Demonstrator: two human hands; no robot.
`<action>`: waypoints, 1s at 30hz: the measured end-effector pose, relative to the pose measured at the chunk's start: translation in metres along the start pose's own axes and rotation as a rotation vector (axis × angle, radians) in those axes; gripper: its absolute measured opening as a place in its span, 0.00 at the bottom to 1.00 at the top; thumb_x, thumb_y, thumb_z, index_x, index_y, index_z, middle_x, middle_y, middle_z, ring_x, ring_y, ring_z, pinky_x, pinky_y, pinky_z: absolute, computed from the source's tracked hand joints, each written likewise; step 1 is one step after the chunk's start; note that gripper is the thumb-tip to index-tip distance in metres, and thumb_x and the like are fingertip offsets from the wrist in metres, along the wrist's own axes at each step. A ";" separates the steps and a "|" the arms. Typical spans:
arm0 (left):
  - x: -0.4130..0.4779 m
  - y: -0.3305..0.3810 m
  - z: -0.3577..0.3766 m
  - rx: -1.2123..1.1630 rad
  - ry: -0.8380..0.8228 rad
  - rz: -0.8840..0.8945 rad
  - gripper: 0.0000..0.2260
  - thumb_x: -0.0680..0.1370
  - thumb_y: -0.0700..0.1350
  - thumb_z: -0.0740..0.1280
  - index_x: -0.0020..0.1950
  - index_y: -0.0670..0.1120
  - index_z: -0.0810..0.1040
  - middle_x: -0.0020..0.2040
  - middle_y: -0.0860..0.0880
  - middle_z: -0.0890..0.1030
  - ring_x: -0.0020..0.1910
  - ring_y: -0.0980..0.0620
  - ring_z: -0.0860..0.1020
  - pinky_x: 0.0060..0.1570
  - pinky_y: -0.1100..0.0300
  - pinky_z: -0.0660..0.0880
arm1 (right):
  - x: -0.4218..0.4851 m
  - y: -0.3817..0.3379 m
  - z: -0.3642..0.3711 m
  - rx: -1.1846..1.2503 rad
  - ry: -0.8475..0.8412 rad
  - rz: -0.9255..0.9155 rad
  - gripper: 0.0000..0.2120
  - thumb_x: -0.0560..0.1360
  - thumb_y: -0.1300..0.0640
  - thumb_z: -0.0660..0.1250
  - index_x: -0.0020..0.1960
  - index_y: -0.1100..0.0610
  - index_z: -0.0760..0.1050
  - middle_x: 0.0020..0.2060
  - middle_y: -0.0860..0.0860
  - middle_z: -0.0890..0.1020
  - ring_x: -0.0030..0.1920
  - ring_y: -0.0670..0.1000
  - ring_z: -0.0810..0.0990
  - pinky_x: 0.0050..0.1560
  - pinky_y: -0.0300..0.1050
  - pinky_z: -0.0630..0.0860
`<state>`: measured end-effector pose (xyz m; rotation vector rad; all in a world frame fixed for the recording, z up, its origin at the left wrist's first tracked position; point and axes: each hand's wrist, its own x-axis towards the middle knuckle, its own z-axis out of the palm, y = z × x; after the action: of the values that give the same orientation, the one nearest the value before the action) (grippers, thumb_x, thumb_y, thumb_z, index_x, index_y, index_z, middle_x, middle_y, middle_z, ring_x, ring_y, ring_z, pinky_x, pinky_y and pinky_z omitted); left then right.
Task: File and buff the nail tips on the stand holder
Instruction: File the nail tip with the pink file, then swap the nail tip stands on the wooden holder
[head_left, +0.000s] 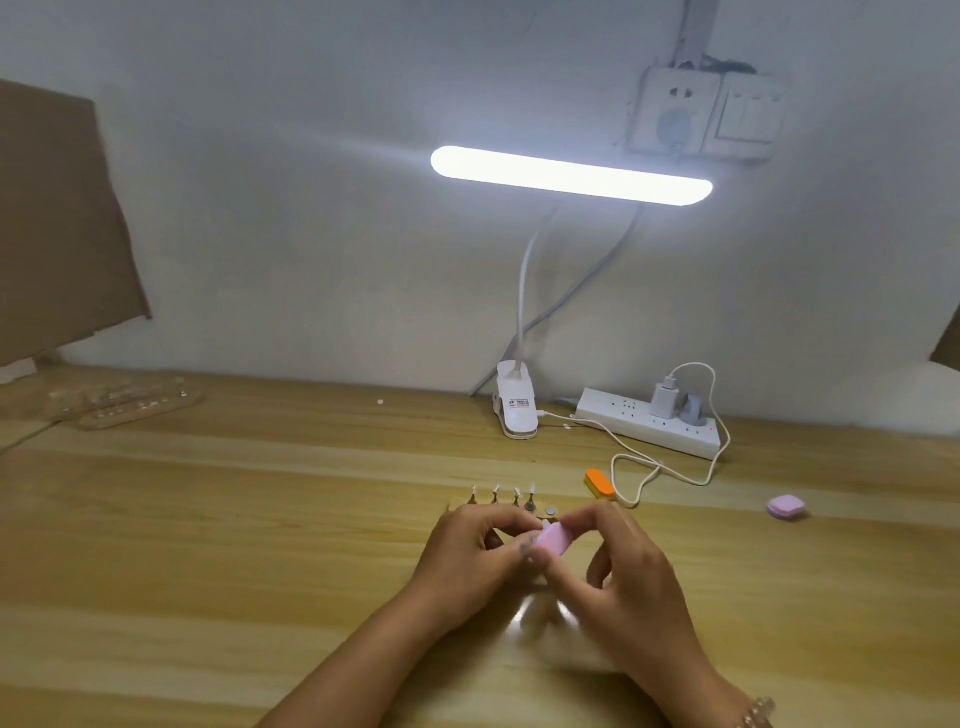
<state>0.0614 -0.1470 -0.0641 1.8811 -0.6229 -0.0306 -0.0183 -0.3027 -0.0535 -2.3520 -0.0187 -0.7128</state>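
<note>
Now buffing just in front of the stand holder (457, 503).
Right hand (623, 571) pinches pink buffer (553, 538), left hand (467, 551) apparently a nail tip (525, 545): stroke lightly, tip braced.

Lit clip lamp (571, 175), power strip (649, 423) on wooden table (208, 519); wall socket (675, 111).

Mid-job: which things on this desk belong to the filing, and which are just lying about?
In use: pink buffer in right hand, left hand pinching a small piece beside it, nail tips, stand holder.
Lying about: orange block, second pink buffer, power strip, clip lamp, clear tray.
</note>
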 end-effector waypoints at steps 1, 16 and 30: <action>0.000 0.000 0.000 -0.004 0.008 -0.002 0.05 0.77 0.43 0.72 0.49 0.52 0.87 0.43 0.58 0.86 0.32 0.57 0.74 0.37 0.62 0.72 | 0.001 0.001 -0.001 -0.010 0.009 0.044 0.15 0.67 0.34 0.68 0.43 0.43 0.72 0.44 0.37 0.78 0.32 0.44 0.77 0.35 0.41 0.73; -0.007 0.006 0.003 0.270 -0.007 0.123 0.04 0.77 0.51 0.68 0.48 0.61 0.77 0.47 0.69 0.81 0.38 0.61 0.79 0.45 0.56 0.78 | 0.002 0.003 0.001 -0.152 0.005 -0.045 0.07 0.71 0.50 0.76 0.45 0.45 0.78 0.44 0.39 0.78 0.46 0.47 0.77 0.47 0.50 0.71; 0.006 -0.012 -0.022 0.667 0.141 -0.100 0.21 0.75 0.61 0.67 0.68 0.61 0.72 0.54 0.61 0.73 0.63 0.55 0.71 0.60 0.60 0.65 | 0.008 0.016 -0.002 -0.186 0.115 0.161 0.09 0.69 0.50 0.76 0.45 0.41 0.77 0.46 0.43 0.76 0.50 0.49 0.75 0.49 0.49 0.68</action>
<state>0.0781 -0.1278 -0.0642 2.5294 -0.4707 0.2746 -0.0091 -0.3175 -0.0576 -2.4494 0.2957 -0.7974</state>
